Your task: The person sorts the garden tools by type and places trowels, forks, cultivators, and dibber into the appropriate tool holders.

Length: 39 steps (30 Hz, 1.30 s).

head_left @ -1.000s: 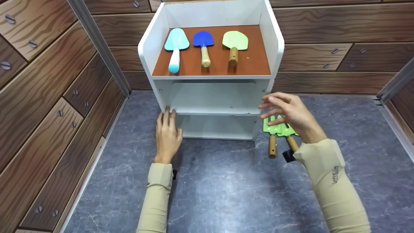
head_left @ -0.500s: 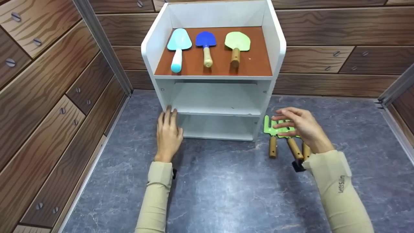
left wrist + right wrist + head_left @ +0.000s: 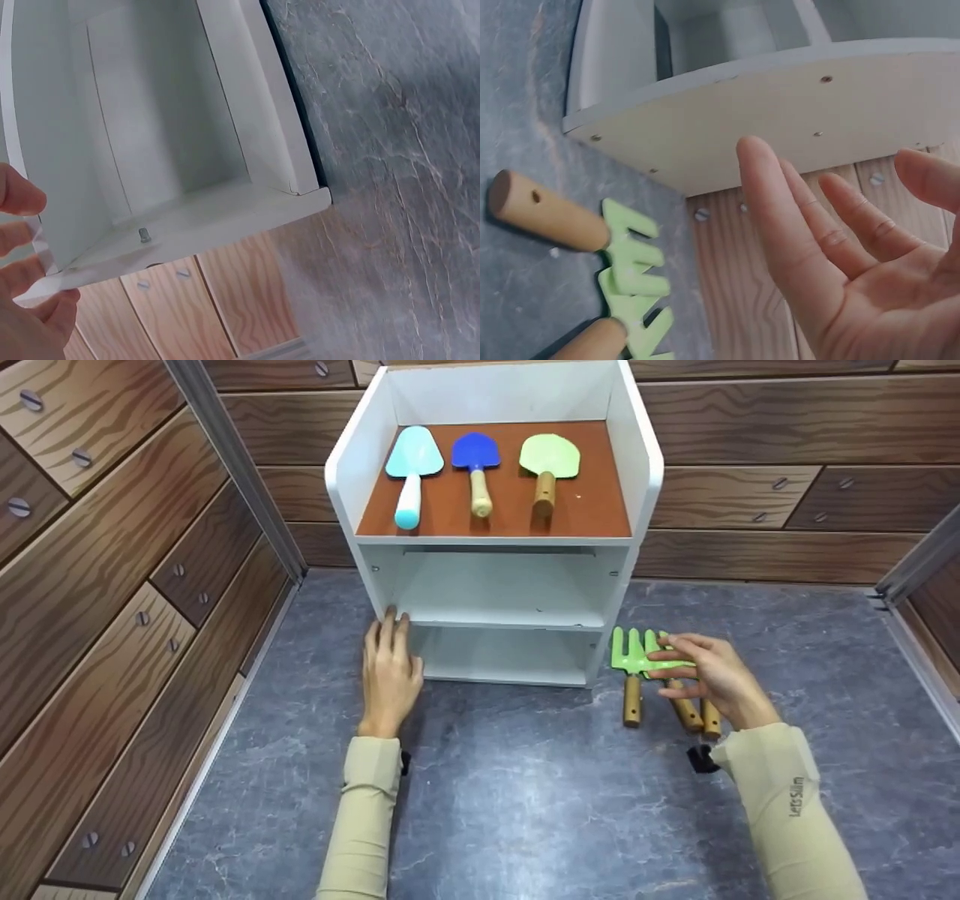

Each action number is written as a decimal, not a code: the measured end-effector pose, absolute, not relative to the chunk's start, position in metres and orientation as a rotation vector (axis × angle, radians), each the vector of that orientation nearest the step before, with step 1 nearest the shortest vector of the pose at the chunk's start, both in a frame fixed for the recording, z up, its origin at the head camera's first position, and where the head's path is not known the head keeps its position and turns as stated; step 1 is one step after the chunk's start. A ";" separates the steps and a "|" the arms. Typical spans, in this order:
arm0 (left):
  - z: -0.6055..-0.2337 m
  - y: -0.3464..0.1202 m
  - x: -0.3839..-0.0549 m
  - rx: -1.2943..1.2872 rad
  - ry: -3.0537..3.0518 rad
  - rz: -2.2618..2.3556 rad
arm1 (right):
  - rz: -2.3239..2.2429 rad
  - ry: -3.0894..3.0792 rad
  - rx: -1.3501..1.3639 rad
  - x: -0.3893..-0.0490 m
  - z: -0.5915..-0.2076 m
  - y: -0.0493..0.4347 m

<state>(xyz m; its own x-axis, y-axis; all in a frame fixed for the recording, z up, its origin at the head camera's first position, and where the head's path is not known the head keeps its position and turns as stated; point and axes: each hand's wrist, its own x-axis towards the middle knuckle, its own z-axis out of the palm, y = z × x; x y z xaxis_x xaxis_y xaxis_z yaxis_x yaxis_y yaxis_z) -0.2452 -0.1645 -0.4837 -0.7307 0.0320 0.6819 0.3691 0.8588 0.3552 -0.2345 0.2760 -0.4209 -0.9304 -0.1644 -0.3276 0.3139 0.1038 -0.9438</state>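
Note:
My left hand (image 3: 392, 679) touches the left front edge of a small white shelf unit (image 3: 491, 541), its fingers extended along the edge; in the left wrist view, fingertips lie at the side panel's edge. My right hand (image 3: 721, 681) hovers over green hand forks (image 3: 634, 660) with wooden handles on the floor, right of the unit. Its fingers are spread and loosely bent, with nothing held in the right wrist view. Three handles show; the third tool's head is hidden. A turquoise trowel (image 3: 414, 454), a blue trowel (image 3: 474, 451) and a light green trowel (image 3: 550, 455) lie on the top.
Below the brown top (image 3: 517, 521) are a middle shelf (image 3: 495, 592) and a bottom shelf (image 3: 502, 656). Wood-patterned walls (image 3: 780, 420) stand behind and at both sides. The floor (image 3: 517, 780) is grey and marbled.
My right hand has moved right and down from the unit's right edge to above the forks, uncovering more of the left fork and the handles. My left hand stays at the unit's edge.

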 end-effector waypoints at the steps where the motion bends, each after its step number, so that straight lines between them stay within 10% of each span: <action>1: -0.484 -0.164 -0.245 -0.291 -2.328 -0.624 | -1.884 2.033 0.156 -0.234 -0.424 0.277; 39: -0.482 -0.165 -0.243 -0.284 -2.351 -0.643 | -1.742 1.982 0.435 -0.240 -0.493 0.267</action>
